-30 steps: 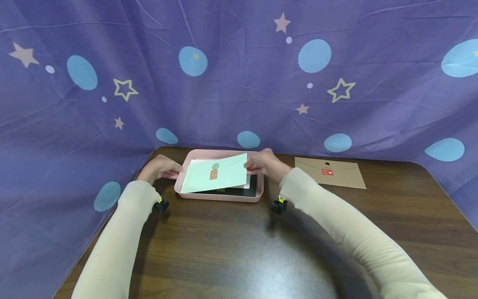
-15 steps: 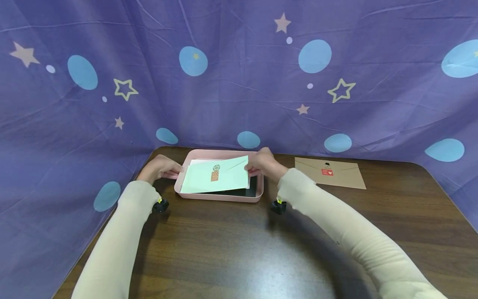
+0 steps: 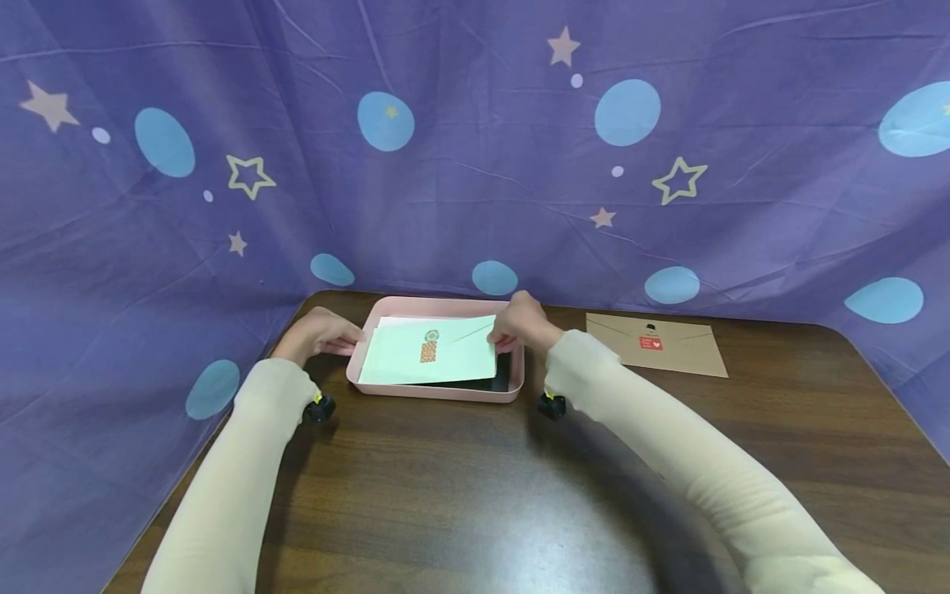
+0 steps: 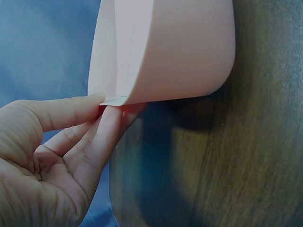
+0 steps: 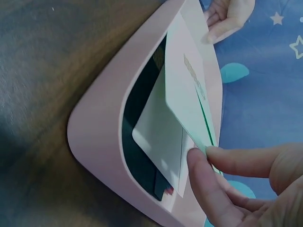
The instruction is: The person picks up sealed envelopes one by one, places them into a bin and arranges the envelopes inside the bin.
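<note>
My right hand (image 5: pixel 246 184) pinches the near corner of the pale green envelope (image 5: pixel 187 90) between thumb and fingers, holding it tilted over the pink tray (image 5: pixel 102 137). Beneath it a white card (image 5: pixel 161 137) lies on something dark inside the tray. My other hand (image 5: pixel 229 16) rests at the tray's far end, above the dark wooden counter (image 5: pixel 52 61).

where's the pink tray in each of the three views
Head: the pink tray lies at centre on the far part of the table, between both hands.
Left wrist: its outer wall fills the upper middle.
Right wrist: it runs diagonally through the centre.
Shared landmark: the mint green envelope over the tray.
</note>
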Demonstrator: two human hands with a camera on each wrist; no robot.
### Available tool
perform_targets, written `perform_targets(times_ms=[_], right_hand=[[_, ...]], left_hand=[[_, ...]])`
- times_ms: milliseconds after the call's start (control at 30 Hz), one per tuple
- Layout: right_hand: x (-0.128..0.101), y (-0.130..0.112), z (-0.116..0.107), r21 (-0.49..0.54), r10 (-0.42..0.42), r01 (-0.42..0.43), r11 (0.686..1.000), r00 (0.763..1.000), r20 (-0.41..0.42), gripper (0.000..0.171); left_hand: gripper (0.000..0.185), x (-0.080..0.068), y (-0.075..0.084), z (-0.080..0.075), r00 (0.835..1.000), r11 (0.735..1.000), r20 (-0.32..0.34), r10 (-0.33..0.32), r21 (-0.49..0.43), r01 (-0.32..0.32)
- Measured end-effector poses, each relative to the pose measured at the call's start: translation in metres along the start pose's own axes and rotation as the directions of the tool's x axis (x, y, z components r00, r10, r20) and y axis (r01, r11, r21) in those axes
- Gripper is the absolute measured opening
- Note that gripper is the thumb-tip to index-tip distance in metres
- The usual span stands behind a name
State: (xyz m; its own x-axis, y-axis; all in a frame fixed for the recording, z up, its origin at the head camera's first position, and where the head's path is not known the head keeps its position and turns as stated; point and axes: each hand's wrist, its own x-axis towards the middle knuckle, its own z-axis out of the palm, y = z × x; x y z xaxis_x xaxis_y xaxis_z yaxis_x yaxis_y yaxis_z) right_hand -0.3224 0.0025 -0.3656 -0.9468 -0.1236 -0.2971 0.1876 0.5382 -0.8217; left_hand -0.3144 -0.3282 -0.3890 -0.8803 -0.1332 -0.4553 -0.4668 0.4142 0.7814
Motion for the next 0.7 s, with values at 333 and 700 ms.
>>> perform_targets(times_ms=[333,700], right_hand=[[0.007,-0.001,0.001,-0.158,0.029,-0.027,0.987,1.0,0.011,0.012],[0.016,0.001,0.009,-0.301,0.011,-0.018,0.953,1.0,-0.026,0.009]], left_hand=[[0.022,0.0,0.001,0.001,1.0,1.0,-0.008,-0.005,0.016,0.005],[0.01,-0.002,0.002,0.001,1.0,1.0,-0.021,-0.013,0.027,0.013]])
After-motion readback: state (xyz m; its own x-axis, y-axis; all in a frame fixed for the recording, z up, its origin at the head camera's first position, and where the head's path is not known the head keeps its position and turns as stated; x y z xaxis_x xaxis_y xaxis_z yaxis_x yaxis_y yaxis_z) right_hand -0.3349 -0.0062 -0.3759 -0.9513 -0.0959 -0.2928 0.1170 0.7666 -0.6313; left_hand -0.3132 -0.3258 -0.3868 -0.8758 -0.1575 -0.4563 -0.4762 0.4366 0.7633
